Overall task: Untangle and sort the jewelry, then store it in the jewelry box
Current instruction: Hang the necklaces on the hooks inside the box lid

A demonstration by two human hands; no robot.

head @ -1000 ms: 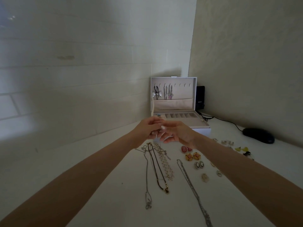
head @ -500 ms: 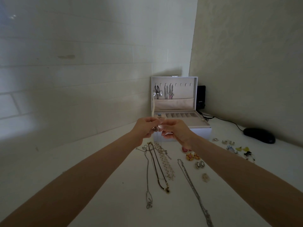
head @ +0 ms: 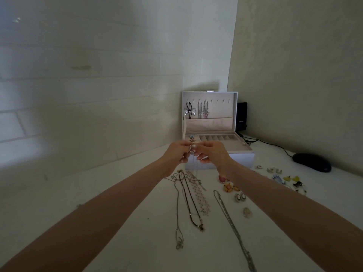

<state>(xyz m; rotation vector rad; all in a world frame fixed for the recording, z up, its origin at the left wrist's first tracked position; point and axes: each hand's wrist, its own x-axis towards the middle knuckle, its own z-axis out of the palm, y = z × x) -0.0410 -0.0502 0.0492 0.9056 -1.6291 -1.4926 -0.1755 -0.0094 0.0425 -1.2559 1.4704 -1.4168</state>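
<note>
Jewelry box [head: 235, 160] at the far edge of the worktop [head: 117, 213], near the wall corner, lid upright and open. Three necklaces [head: 202, 109] hung on the lid hooks, the leftmost with a silver bow pendant [head: 189, 112]. Ring slots [head: 216, 138] across the tray, a few small pieces in the left end. Left hand [head: 176, 154] and right hand [head: 213, 154] raised together just in front of the box, above the worktop, fingertips meeting. Fingers of both curled, pinching one small jewelry piece [head: 191, 152] between them; kind of piece too small to tell. Fine chain [head: 194, 167] faintly visible hanging below the pinch. Flat on the worktop under the forearms, side by side: thin silver chain [head: 177, 213], dark cord necklace [head: 189, 203] with a gold pendant, pale beaded necklace [head: 200, 195], then, set apart to the right, long silver chain [head: 231, 226] running toward the near edge. Earrings [head: 227, 187] in a loose cluster beside the right forearm, pink, yellow and cameo-like. More small pieces [head: 292, 178] scattered toward the right edge. Black mouse [head: 311, 164] near the far right, cable [head: 275, 146] trailing behind the box to a black device [head: 242, 116].
</note>
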